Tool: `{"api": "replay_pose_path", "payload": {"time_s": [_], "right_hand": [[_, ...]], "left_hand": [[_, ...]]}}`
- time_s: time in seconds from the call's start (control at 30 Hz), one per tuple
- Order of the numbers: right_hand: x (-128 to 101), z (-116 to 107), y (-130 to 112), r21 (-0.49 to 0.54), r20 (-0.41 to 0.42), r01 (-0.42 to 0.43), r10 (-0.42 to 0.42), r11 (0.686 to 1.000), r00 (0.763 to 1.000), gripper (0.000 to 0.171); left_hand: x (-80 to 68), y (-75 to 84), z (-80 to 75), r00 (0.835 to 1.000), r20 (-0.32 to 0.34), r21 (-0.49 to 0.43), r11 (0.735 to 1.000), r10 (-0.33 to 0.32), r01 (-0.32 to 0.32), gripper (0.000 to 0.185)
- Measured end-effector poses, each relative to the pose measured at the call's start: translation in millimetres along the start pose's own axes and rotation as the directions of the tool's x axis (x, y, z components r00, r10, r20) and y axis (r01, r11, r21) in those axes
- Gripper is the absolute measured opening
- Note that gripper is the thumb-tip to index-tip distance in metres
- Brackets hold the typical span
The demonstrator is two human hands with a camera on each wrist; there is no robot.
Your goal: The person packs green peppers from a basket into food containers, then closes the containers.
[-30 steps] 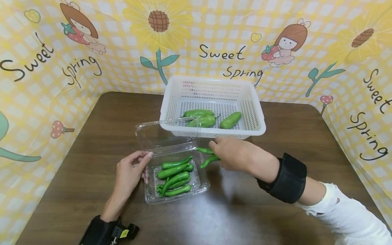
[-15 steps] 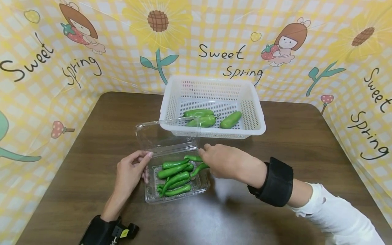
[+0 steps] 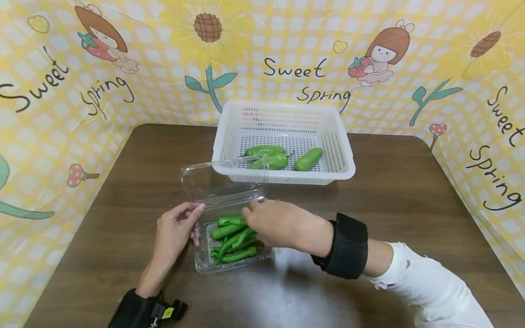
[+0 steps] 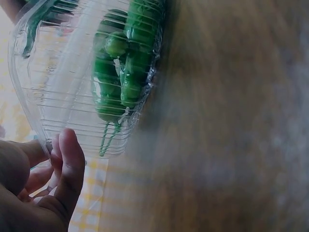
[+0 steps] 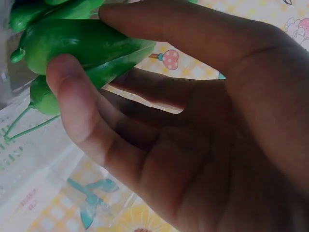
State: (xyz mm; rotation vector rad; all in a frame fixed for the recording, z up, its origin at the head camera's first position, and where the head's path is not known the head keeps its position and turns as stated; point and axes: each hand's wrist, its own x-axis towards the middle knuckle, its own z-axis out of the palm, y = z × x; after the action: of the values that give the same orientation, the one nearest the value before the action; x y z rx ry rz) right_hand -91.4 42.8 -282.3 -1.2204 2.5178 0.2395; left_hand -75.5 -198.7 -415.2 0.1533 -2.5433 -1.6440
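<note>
My left hand [image 3: 174,234] pinches the left rim of a clear plastic clamshell box [image 3: 205,269], whose lid [image 3: 223,187] stands raised at the back. Inside lie several slim green chili peppers [image 3: 227,232]. In the left wrist view, thumb and fingertips of the left hand [image 4: 43,188] meet at the box's edge [image 4: 21,92]. Over the box's right side is my right hand [image 3: 287,225], its fingers bent around green chili peppers [image 5: 72,41]. The right wrist view shows them between thumb and fingers; from the head they are partly hidden behind the hand.
Behind the box stands a white perforated basket [image 3: 347,157] holding three thicker, paler green peppers [image 3: 308,159]. The lid leans close in front of the basket's left part. Brown tabletop [image 3: 406,191] extends around, bordered by a yellow checked cloth [image 3: 283,27].
My right hand has moved left with its chili peppers, from beside the box to over its right side. The left hand keeps its place on the rim.
</note>
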Motion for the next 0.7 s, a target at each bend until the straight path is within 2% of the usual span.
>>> {"api": "replay_pose_path", "payload": {"time_s": [0.37,0.7], "right_hand": [[14.2,5.8,-22.1,-0.001,0.085,0.005,-0.005,1.000,0.996,0.052],[24.3,17.6,-30.8,-0.055,0.062,0.044,-0.041,0.998,0.997,0.046]], "left_hand": [[-1.3,-0.8,-0.4,1.000,-0.002,-0.009,1.000,-0.002,0.002,0.029],[0.7,-2.6,-0.8,1.000,0.005,-0.020,1.000,0.004,-0.004,0.030]]}}
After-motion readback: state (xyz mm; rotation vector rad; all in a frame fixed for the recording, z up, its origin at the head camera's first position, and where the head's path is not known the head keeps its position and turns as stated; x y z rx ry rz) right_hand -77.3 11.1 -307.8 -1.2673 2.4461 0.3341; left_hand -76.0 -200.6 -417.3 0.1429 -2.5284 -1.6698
